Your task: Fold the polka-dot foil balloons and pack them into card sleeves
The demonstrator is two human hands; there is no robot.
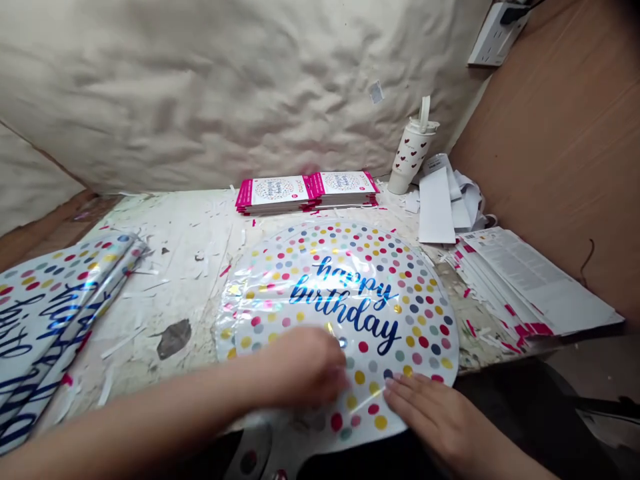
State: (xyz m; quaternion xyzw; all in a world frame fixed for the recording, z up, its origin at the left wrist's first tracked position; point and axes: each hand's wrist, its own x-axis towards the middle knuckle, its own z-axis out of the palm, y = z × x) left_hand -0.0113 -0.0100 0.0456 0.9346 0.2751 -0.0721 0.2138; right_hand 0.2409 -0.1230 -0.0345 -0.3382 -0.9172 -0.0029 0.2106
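Note:
A round foil balloon [345, 313] lies flat on the worktop, printed with multicoloured dots and blue "happy birthday" lettering. My left hand [300, 367] rests on its near part, fingers bunched beside a small shiny spot on the foil. Whether those fingers pinch anything is hidden. My right hand [430, 413] lies flat on the balloon's lower right, fingers spread and holding nothing. A stack of similar flat foil balloons [55, 320] lies at the left, beyond my left forearm.
Two stacks of pink-edged packaged cards [307, 192] stand at the back. A white heart-print tumbler [410, 153] and loose white paper [437, 207] are at the back right. Printed sheets [530, 280] lie at the right. Paper scraps litter the stained worktop [170, 267], against a cloth-covered wall.

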